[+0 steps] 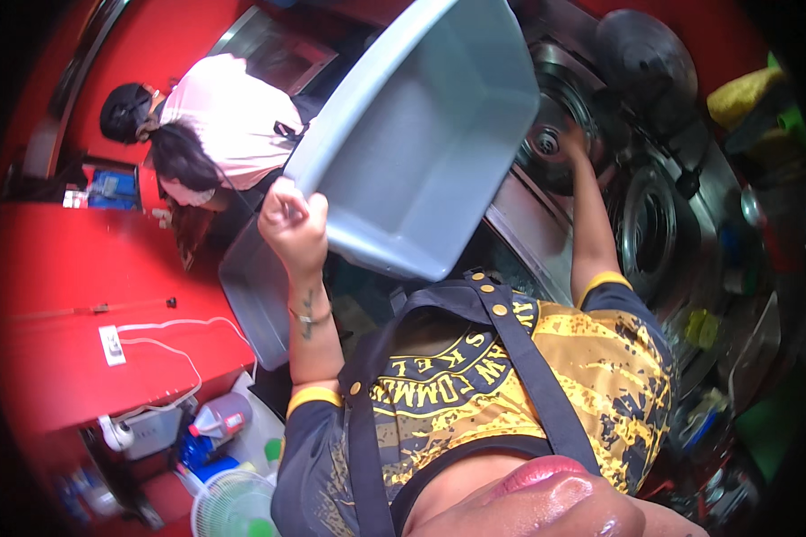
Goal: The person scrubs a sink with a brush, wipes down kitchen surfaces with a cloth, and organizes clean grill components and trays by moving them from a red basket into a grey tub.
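Note:
A large grey plastic tub (416, 148) is tilted up on its side in front of my chest, with its hollow facing me. My left hand (294, 225) is closed on the tub's rim at its near left corner. My right arm reaches forward past the tub's right side. At its end my right hand (573, 144) is over or against a round metal gas burner (546, 142); its fingers are dark and blurred, so their hold cannot be made out. A second round burner ring (648, 221) lies to the right of my right forearm.
A person in a light top (232, 117) bends over at the upper left. Another grey tub (258, 302) stands below my left hand. A dark round pan (647, 60) is beyond the burners. White cables run from a wall socket (113, 345) on the red surface.

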{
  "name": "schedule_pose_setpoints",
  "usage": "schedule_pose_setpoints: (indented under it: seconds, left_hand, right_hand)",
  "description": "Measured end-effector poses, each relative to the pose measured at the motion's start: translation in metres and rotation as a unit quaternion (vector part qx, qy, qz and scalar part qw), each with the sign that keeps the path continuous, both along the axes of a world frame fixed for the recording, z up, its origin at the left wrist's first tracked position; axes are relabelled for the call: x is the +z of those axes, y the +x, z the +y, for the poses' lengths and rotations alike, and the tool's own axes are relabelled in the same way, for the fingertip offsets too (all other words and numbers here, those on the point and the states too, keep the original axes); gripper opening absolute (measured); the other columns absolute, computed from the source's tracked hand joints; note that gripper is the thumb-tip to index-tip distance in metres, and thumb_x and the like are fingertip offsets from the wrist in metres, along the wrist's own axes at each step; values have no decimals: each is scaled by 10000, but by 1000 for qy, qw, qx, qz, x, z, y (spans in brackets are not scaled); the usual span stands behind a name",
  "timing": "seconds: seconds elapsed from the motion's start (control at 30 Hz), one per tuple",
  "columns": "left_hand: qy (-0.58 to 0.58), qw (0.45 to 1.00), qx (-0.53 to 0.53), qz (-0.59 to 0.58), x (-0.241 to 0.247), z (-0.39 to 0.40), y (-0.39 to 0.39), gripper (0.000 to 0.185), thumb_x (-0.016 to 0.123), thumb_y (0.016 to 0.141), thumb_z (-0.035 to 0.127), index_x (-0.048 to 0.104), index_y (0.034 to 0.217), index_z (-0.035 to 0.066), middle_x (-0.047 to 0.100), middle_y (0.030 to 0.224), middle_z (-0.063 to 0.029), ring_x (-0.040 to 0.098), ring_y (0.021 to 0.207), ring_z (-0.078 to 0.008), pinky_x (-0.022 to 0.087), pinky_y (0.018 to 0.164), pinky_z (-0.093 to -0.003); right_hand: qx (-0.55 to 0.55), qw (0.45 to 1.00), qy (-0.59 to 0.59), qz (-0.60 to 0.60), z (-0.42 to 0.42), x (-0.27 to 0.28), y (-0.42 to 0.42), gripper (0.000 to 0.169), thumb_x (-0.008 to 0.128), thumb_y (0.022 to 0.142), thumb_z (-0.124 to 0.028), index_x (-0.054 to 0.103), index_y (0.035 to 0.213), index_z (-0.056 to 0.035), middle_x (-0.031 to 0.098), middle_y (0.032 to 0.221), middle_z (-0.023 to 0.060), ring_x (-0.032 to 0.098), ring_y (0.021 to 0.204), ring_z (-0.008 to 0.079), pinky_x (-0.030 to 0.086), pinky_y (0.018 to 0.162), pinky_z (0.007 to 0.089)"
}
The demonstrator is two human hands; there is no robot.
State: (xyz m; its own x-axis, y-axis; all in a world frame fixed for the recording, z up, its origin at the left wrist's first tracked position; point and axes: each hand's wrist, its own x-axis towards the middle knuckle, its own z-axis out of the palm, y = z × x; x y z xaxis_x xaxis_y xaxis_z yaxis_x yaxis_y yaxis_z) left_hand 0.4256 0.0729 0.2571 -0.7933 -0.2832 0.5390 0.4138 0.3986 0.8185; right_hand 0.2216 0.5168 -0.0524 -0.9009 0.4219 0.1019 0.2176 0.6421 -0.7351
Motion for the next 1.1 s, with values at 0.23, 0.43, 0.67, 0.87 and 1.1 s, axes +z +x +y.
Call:
schedule_pose_setpoints:
  seconds: [0.23,0.43,0.67,0.87,1.1]
  left_hand:
    - [67,997,-26,9,45,38,-45,338,552,658,-108,317,631,134,319,651,78,309,590,-11,263,522,-162]
    - [52,993,-62,86,121,60,-85,346,526,603,-145,302,628,117,471,679,22,414,615,-47,351,565,-179]
    - [132,973,-176,65,164,-5,-125,216,564,677,-87,450,738,86,546,688,-30,547,602,-113,444,628,-227]
    - [132,989,-3,66,37,-62,-234,497,575,789,83,287,1193,53,431,1149,-120,483,970,-193,412,846,-324]
    - [333,937,-80,-67,-124,19,-320,815,625,747,54,86,1359,59,365,1263,-141,405,1147,-215,363,964,-351]
  right_hand:
    - [202,826,-519,-86,-64,55,120,397,610,795,-204,514,1144,-43,594,798,3,552,708,86,444,614,265]
    - [301,560,-719,-281,-147,97,162,574,603,840,-388,350,1251,-78,448,1228,146,536,1038,273,496,768,398]
    - [296,597,-743,-65,-168,183,109,344,609,797,-76,400,1069,-62,543,1016,89,589,899,188,535,724,345]
    - [212,785,-581,-36,-153,206,-8,295,651,733,-97,453,943,-37,548,819,66,567,677,153,471,525,278]
    - [128,853,-507,-15,-237,172,-192,427,683,727,-159,411,1031,-34,475,975,85,514,898,199,507,717,404]
